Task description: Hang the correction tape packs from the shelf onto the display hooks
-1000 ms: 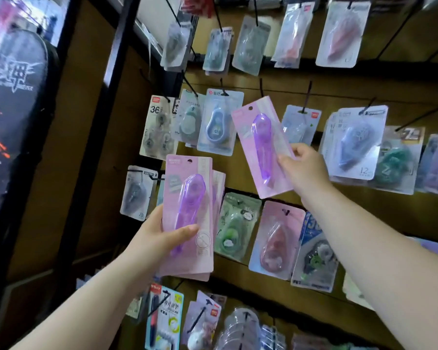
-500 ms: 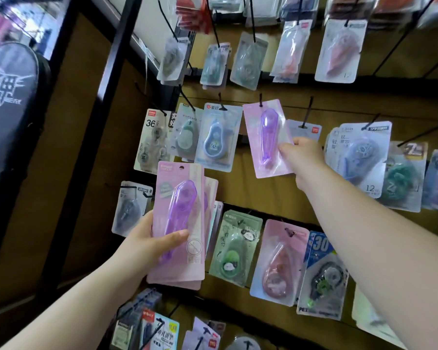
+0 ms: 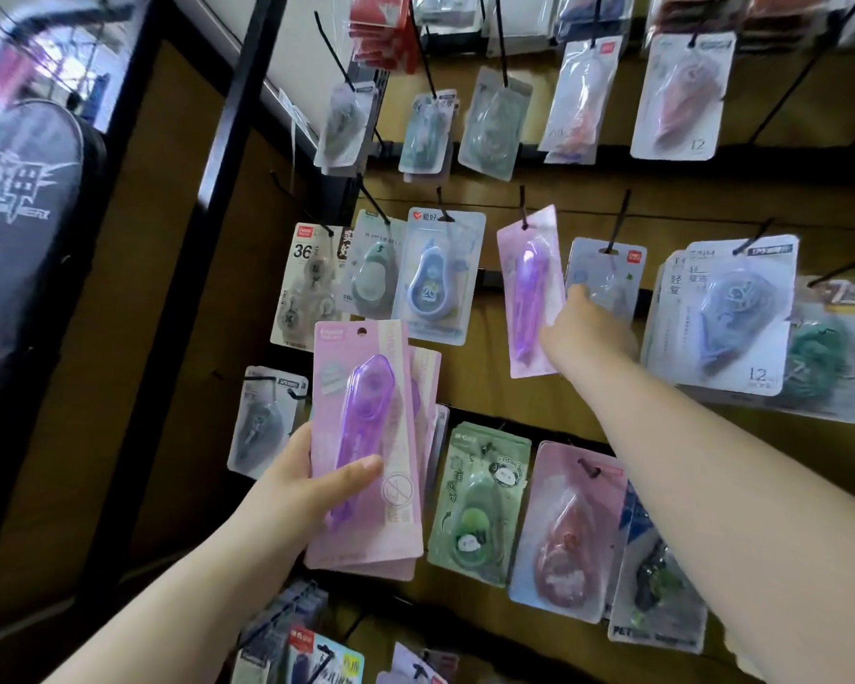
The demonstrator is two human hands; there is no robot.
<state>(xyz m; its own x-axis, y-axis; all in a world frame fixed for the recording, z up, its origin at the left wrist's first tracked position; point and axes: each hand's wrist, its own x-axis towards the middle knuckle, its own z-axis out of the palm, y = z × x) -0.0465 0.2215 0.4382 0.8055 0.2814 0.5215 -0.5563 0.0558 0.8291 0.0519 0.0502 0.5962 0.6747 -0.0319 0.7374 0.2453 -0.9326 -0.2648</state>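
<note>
Left hand: my left hand (image 3: 307, 481) is curled round a stack of pink card blister packs, each with a translucent purple correction tape (image 3: 366, 446). The thumb lies across the front of the top pack and the fingers are hidden behind the stack.
Stack in hand: it stands upright and fanned a little, so the edges of the packs behind show on the right and along the bottom. It is low on the left, in front of the brown backboard (image 3: 489, 382).
Right hand: my right hand (image 3: 583, 333) reaches up to the lower right edge of one more pink pack with a purple tape (image 3: 531, 288). The view is blurred there, so I cannot tell whether the fingers pinch the card or only touch it.
Pack at the hook: its top hole meets the black wire display hook (image 3: 522, 204), and the card hangs askew.
Neighbours: it sits between a pale blue pack with a blue rounded tape (image 3: 438, 278) on its left and a grey-blue pack (image 3: 608, 274) on its right, partly behind my hand.
Row below: a green pack (image 3: 480, 501) and a pink pack with a red teardrop tape (image 3: 568, 530) hang side by side.
</note>
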